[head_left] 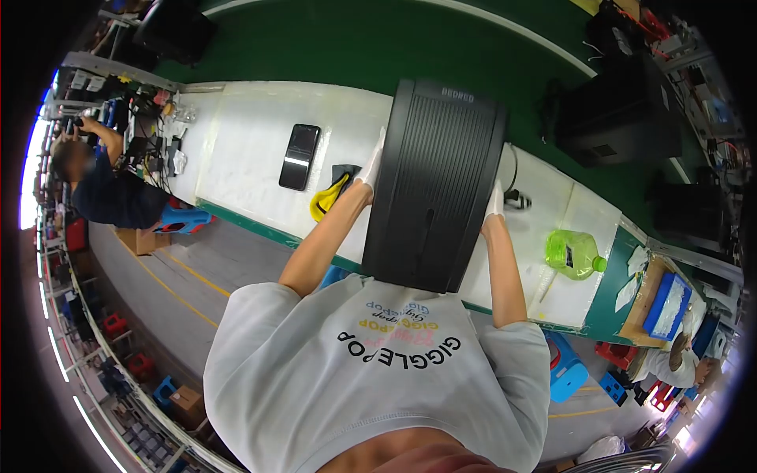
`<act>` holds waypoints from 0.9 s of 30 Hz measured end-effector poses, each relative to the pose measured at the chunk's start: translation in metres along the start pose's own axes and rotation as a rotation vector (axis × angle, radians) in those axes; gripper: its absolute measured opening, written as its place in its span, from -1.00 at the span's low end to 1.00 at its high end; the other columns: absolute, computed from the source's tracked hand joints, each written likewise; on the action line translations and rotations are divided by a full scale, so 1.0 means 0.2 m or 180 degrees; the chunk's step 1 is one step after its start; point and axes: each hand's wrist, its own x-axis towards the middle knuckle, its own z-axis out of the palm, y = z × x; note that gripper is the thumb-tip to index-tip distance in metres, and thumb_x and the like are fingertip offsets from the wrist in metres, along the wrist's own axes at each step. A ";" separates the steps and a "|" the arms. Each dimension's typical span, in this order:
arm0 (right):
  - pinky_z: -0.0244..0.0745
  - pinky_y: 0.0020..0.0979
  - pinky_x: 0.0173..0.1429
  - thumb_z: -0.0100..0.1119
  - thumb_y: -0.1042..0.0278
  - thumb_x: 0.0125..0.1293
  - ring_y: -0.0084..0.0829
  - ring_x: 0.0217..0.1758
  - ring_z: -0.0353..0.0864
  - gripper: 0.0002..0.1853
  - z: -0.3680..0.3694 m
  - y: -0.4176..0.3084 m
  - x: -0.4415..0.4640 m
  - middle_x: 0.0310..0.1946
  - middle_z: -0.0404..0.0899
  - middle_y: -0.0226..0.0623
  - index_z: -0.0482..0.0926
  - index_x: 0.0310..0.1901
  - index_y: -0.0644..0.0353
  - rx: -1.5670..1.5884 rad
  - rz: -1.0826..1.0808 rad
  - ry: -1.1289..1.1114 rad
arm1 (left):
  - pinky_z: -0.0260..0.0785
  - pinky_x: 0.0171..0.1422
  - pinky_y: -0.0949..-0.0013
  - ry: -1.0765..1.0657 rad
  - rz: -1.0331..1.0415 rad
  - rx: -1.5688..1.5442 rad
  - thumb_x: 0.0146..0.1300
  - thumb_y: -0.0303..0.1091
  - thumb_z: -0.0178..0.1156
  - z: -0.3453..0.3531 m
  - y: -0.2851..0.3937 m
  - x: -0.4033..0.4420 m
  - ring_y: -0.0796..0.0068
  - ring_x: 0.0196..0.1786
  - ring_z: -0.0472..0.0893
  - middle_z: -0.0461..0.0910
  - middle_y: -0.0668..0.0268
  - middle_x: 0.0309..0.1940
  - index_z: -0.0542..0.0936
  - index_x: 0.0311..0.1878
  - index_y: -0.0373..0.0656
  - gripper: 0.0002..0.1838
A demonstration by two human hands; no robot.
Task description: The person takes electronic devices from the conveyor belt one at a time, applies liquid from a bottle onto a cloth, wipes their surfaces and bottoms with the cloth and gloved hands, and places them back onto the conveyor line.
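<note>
A large black casing (434,181) with a ribbed face and pale lettering at its far end stands between my hands. Its near end reaches close to my shirt. My left hand (372,167), in a white glove, presses against its left side, the fingers partly hidden by it. On the opposite side my right hand (494,202), also gloved, grips the casing, with its fingertips mostly out of sight. Beside my left hand lies a yellow and dark grey cloth (331,197). A coiled black cable (516,200) rests just right of my right hand.
On the white-topped workbench (244,134) lies a black phone (300,157). A green jug (574,254) lies toward the right, with a blue tray (669,306) beyond. Co-workers sit at both ends. Large black units (623,110) stand across the bench on the green floor.
</note>
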 end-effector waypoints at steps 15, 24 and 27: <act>0.27 -0.43 0.31 -0.28 -0.23 0.43 -0.36 0.22 0.44 -0.27 -0.23 0.23 -0.12 0.19 0.45 -0.17 0.36 0.26 0.36 -0.1488 -0.0775 0.0076 | 0.46 -0.05 0.21 0.1758 0.1279 0.2497 0.23 -0.07 0.16 -0.19 -0.07 -0.17 0.13 -0.17 0.63 0.63 0.03 -0.20 0.60 -0.13 -0.26 -0.60; 0.30 -0.40 0.29 -0.25 -0.26 0.42 -0.34 0.17 0.46 -0.24 -0.31 0.30 -0.08 0.16 0.45 -0.14 0.35 0.24 0.42 -0.1404 -0.1156 -0.0023 | 0.41 0.06 0.12 0.3284 0.2731 0.5156 0.01 -0.16 0.36 -0.38 -0.35 -0.19 0.04 0.01 0.55 0.54 0.12 -0.02 0.63 -0.10 -0.08 -0.63; 0.30 -0.41 0.28 -0.25 -0.26 0.43 -0.35 0.16 0.46 -0.24 -0.32 0.32 -0.07 0.15 0.46 -0.16 0.37 0.22 0.42 -0.1444 -0.1237 0.0118 | 0.41 -0.08 0.07 0.2962 0.1875 0.6193 0.07 -0.07 0.29 -0.58 -0.42 -0.04 0.06 -0.06 0.56 0.48 0.17 0.03 0.61 -0.07 0.07 -0.64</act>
